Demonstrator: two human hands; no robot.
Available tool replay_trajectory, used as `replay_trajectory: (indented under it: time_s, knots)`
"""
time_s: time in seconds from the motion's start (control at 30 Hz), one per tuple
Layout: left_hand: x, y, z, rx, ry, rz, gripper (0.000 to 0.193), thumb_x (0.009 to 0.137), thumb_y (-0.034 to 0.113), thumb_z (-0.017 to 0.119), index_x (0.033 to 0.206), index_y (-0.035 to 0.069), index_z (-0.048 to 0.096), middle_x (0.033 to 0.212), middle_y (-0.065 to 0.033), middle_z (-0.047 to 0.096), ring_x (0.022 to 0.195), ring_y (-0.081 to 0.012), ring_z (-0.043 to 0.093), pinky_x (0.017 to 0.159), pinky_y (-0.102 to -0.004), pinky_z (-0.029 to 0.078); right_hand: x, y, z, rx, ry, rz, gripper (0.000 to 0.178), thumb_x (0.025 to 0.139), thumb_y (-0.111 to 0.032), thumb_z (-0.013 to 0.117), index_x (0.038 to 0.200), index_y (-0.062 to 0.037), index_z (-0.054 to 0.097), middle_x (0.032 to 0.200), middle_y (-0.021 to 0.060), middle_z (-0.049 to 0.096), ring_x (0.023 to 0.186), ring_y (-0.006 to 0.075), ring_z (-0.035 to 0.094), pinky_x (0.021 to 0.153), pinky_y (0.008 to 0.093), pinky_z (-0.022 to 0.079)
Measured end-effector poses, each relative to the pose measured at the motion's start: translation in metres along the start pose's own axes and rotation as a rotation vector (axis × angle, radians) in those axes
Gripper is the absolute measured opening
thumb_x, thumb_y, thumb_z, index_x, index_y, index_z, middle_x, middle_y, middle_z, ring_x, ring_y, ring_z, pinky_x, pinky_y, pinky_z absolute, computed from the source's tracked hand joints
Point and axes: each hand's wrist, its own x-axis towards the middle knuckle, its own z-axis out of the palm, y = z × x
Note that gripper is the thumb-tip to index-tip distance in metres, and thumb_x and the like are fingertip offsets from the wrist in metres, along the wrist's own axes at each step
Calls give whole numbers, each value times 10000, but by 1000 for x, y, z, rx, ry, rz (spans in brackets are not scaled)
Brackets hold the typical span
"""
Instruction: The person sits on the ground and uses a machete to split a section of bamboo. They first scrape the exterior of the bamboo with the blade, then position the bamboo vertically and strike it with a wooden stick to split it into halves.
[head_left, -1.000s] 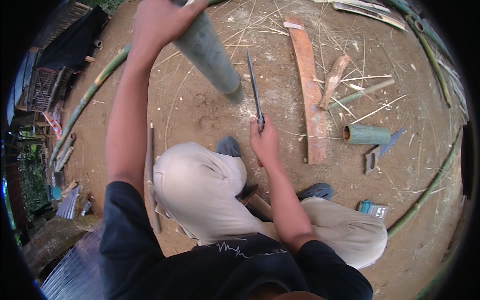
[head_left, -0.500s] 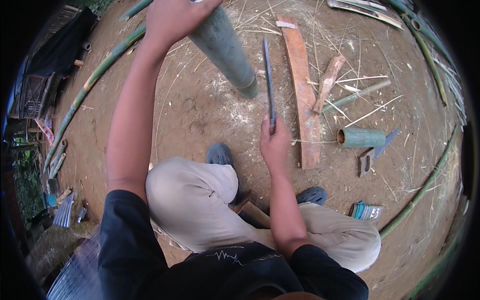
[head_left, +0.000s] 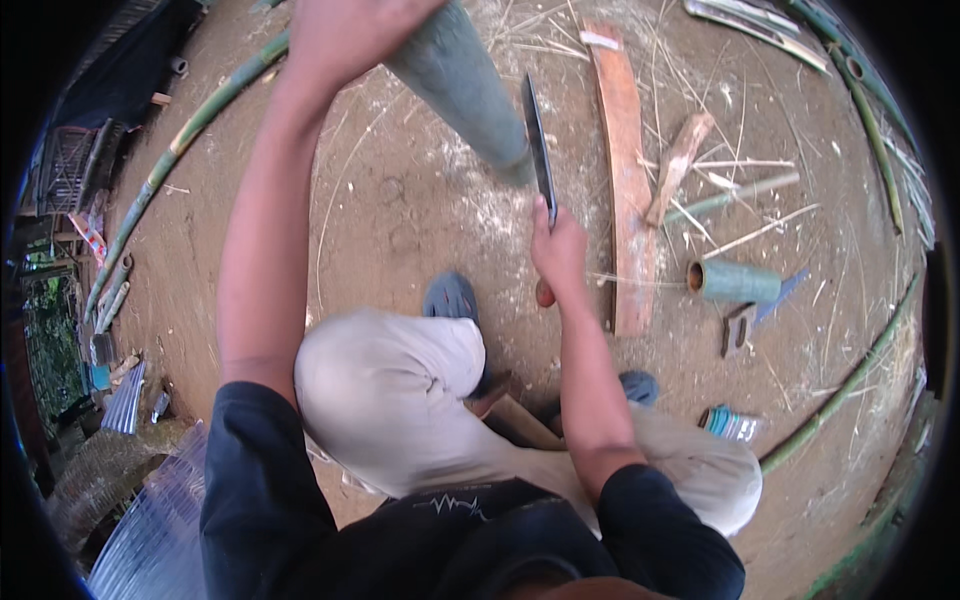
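My left hand (head_left: 355,40) is wrapped round the upper part of a thick green bamboo tube (head_left: 465,95), which slants down toward the right. Its upper end runs out of view at the top. In my right hand (head_left: 560,248) is a machete (head_left: 538,140), fingers closed on the handle, whose brown end shows below the fist. The blade points up and away, its edge close beside the tube's lower end; whether they touch I cannot tell. That lower end is slightly blurred.
Right of the machete lies a long reddish board (head_left: 622,180) with a short wood piece (head_left: 680,165) beside it. Farther right are a short bamboo section (head_left: 738,281) and a handsaw (head_left: 742,325). Bamboo slivers litter the dirt. Long bamboo poles (head_left: 165,165) lie left and right.
The machete's blade has come closer to the tube's lower end. My right hand has shifted slightly right, and the tube has tilted a little more to the right.
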Motion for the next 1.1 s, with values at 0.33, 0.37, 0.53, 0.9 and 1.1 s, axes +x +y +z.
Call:
replay_trajectory:
  time_s: [0.33, 0.37, 0.53, 0.9, 1.1]
  knots:
    - [5, -9, -17, -14, 25, 14, 404, 798, 345, 749, 1036, 29, 666, 897, -169, 688, 855, -324, 675, 778, -403, 517, 8, -61, -14, 594, 484, -285, 362, 1054, -291, 500, 926, 10, 656, 591, 121, 587, 550, 215, 621, 511, 384, 465]
    - [5, -5, -12, -23, 33, 34, 403, 797, 344, 748, 1037, 30, 667, 904, -170, 689, 862, -327, 675, 782, -406, 517, 10, -14, 14, 227, 267, -100, 390, 1044, -301, 502, 927, 34, 663, 640, 186, 620, 611, 317, 649, 574, 442, 486]
    - [1, -5, -9, -13, 50, -12, 400, 789, 338, 749, 1036, 34, 667, 934, -167, 692, 900, -337, 673, 812, -418, 517, 10, -6, 13, 25, -29, 174, 469, 1021, -344, 529, 845, 66, 674, 767, 315, 643, 779, 490, 663, 712, 544, 496]
    - [-8, -22, -26, -39, 52, -96, 393, 792, 308, 744, 1057, 30, 661, 951, -161, 696, 915, -281, 681, 821, -387, 520, 0, -131, -68, 1089, 369, -367, 499, 1075, -440, 426, 918, 10, 573, 707, 98, 581, 553, 162, 553, 512, 315, 452]
    - [-3, -31, -12, -55, 106, -80, 385, 790, 299, 742, 1063, 40, 663, 933, -151, 691, 897, -255, 674, 823, -368, 518, -6, 80, 34, -130, -102, 296, 530, 1044, -426, 461, 988, 60, 663, 854, 289, 680, 741, 482, 652, 682, 525, 500]
